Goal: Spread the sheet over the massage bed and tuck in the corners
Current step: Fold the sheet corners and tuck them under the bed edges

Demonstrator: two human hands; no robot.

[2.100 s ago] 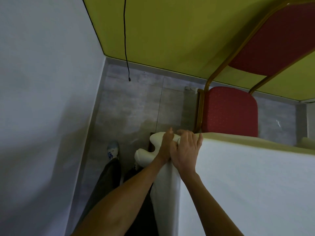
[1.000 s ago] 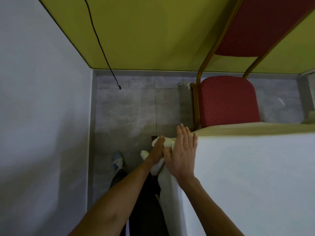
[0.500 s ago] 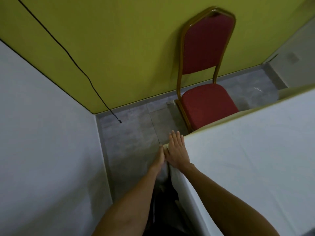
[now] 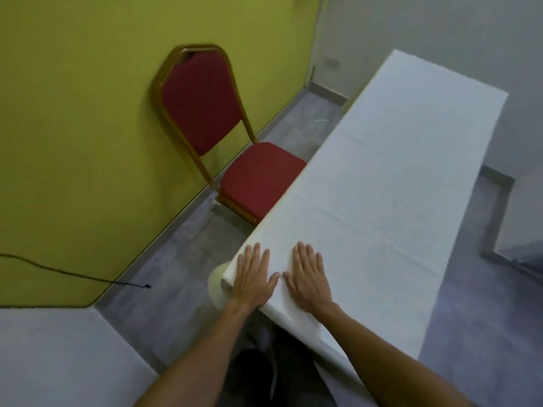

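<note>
two bare hands lie flat, side by side, thumbs nearly touching, fingers straight: left hand (image 4: 255, 279), right hand (image 4: 309, 278). both press the smooth white fabric sheet (image 4: 379, 183) covering the long cream padded massage bed (image 4: 216, 284). a red cushioned, gold-framed chair (image 4: 235, 148) stands just beside the bed.

Nothing legible is showing: no text, label, brand, number or sign. The sheet (image 4: 382, 186) is reading as plain white cloth, unmarked. A small pale wall fitting (image 4: 332, 62) in the far corner is coming through too blurred to tell whether it carries any marking.
</note>
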